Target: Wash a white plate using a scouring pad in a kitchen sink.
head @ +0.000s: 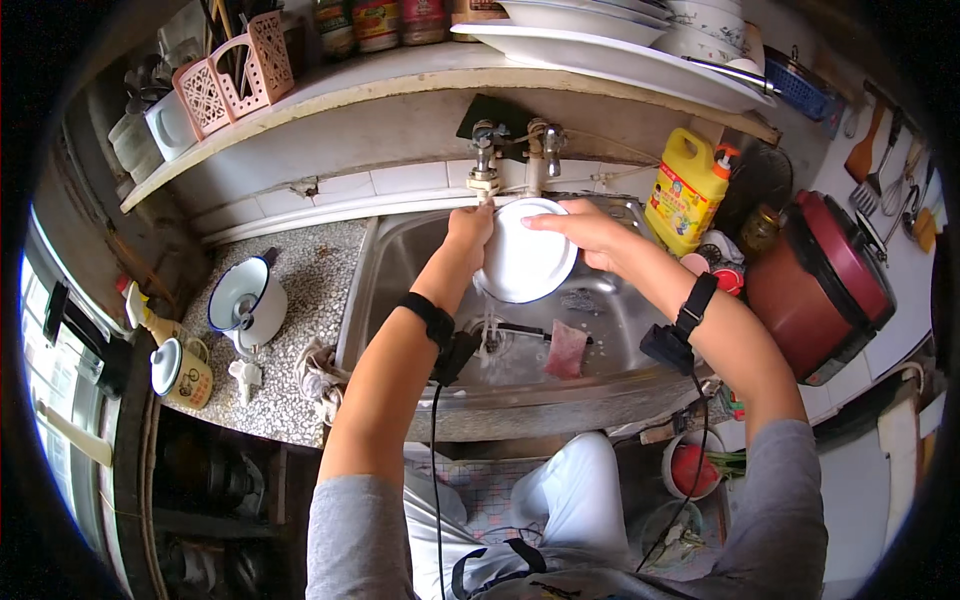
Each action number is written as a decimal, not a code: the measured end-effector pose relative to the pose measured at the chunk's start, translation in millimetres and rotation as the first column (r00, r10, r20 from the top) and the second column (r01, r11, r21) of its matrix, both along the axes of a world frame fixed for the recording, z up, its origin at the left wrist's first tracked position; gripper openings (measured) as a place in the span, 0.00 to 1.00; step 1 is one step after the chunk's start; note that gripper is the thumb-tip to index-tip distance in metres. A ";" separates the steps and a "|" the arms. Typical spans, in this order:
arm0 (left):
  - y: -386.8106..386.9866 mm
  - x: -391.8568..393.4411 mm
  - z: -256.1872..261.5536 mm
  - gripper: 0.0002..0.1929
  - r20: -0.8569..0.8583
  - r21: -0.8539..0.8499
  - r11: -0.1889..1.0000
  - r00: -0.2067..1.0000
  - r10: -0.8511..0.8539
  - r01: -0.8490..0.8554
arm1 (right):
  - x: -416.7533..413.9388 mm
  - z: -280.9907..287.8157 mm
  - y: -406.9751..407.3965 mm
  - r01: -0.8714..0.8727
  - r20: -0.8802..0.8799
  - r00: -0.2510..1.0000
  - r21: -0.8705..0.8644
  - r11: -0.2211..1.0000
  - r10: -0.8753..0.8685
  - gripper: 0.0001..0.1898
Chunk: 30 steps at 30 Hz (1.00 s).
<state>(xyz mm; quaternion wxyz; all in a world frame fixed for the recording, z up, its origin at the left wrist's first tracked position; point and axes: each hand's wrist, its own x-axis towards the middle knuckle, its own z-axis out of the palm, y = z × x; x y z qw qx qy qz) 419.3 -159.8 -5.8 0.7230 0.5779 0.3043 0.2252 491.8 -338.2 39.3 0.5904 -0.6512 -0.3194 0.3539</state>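
Observation:
Beneath the running tap [484, 169], a round white enamel lid or shallow dish [525, 262] with a thin blue rim is tilted over the steel sink [397, 277]. My left hand [471, 231] grips its left edge. My right hand [586, 231] holds the right side, thumb on the white face. Water drops from its lower left edge toward the drain. In the basin below lie a pinkish scrubbing pad [566, 350], a dark wire scourer [581, 300] and a black-handled utensil [523, 330] reaching across the drain.
On the speckled counter stand an enamel mug [264, 311], a lidded cup [181, 375] and a crumpled rag [319, 375]. A yellow detergent jug [684, 199] and a red rice cooker [806, 292] flank the sink's right. Overhead, a shelf [420, 67] carries plates and jars.

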 end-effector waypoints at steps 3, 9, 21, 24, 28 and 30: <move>-3.9 -2.6 2.0 0.16 0.034 -0.101 0.993 0.998 -0.056 0.059 | 13.9 -3.7 4.9 0.215 -0.025 0.976 0.004 0.977 -0.215 0.24; 4.6 -34.8 1.5 0.16 0.184 -0.354 0.926 0.981 -0.068 0.131 | 39.4 -28.8 43.9 0.239 -0.250 0.947 0.126 0.963 -0.202 0.22; 24.2 -118.5 17.1 0.24 0.189 -0.170 0.985 0.981 0.034 -0.002 | -8.2 -74.4 137.3 0.241 -0.204 0.953 0.048 0.969 -0.226 0.21; 28.3 -128.4 18.0 0.23 0.186 -0.173 0.985 0.982 0.043 -0.010 | -24.3 -54.3 139.3 0.116 -0.307 0.947 0.036 0.993 -0.099 0.24; 19.7 -127.4 17.5 0.20 0.214 -0.237 0.972 0.976 0.047 0.005 | -17.0 -57.6 144.3 0.216 -0.292 0.934 -0.006 0.976 -0.208 0.26; 23.2 -127.2 15.4 0.19 0.205 -0.232 0.973 0.977 0.053 -0.004 | -25.1 -60.8 139.3 0.315 -0.223 0.921 -0.051 0.948 -0.318 0.26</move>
